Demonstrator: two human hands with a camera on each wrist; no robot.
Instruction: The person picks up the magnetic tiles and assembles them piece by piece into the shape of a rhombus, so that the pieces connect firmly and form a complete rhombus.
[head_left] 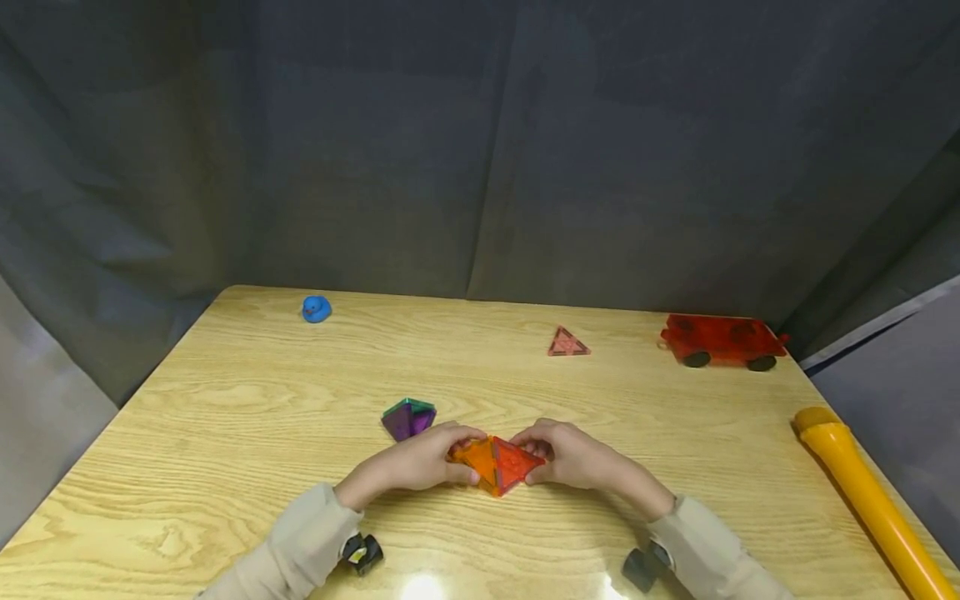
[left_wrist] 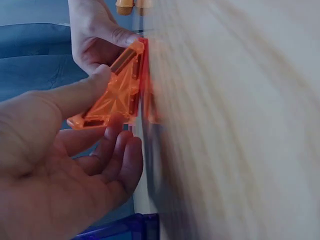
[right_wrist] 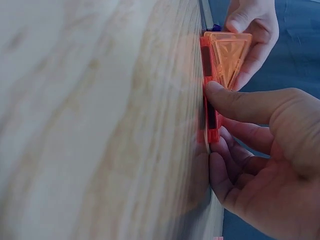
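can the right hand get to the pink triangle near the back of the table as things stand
Probably yes: only bare table seems to lie between the right hand and the pink triangle, though it would likely need to release the red tile.

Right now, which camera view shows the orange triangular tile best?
The left wrist view: the orange triangular tile appears largest there, its patterned face clear, though the left hand covers part. The head view shows it small beside the red triangular tile; the right wrist view shows it farther away.
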